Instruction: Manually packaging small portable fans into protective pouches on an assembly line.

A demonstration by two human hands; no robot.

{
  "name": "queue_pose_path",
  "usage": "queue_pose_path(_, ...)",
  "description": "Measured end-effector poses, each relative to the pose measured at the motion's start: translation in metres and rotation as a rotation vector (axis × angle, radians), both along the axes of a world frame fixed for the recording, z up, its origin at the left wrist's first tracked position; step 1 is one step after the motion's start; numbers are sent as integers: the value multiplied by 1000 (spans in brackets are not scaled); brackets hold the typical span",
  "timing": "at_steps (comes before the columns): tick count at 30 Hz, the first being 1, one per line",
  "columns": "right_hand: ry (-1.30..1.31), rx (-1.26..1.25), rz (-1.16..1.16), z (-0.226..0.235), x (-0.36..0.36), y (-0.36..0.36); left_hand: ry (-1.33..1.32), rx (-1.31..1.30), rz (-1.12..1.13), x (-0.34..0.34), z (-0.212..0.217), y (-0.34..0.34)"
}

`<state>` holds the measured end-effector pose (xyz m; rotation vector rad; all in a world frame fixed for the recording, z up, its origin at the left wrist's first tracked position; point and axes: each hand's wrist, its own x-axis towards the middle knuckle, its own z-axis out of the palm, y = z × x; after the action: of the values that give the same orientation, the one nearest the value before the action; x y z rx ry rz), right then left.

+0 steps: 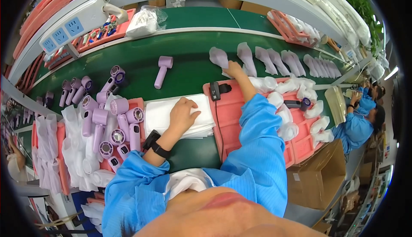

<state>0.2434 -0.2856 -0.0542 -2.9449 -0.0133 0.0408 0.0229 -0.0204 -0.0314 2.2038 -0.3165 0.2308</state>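
My right hand (234,70) reaches out over the green work surface, its fingers closed on the lower end of a purple handheld fan in a white translucent sleeve (218,57). Beyond it to the right, several more sleeved fans (267,60) lie in a row. My left hand (183,115) rests on a stack of white packing sleeves (161,117), fingers loosely bent and apart, holding nothing. A bare purple handheld fan (163,71) lies on the green surface ahead of that stack.
Bare purple fans (101,117) crowd a pink tray at left, beside white-sleeved ones (75,140). At right, a pink tray (227,121) carries wrapped pieces and a black clip device (219,90) with a cable. An open cardboard box (315,181) stands below; co-workers (356,125) sit far right.
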Motion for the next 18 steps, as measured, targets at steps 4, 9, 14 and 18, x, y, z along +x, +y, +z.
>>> queue_pose_path(4, -697, 295, 296, 74, -40, 51, -103, 155, 42, 0, -14, 14)
queue_pose_path(9, -1553, 582, 501, 280, -138, 87, -91, 125, 22, -6, -8, 14)
queue_pose_path(14, -1499, 367, 734, 371, -102, 114, -123, 122, -1, -3, -11, 10)
queue_pose_path(18, -965, 373, 611, 384, -99, 132, -93, 107, 7, -5, -11, 9)
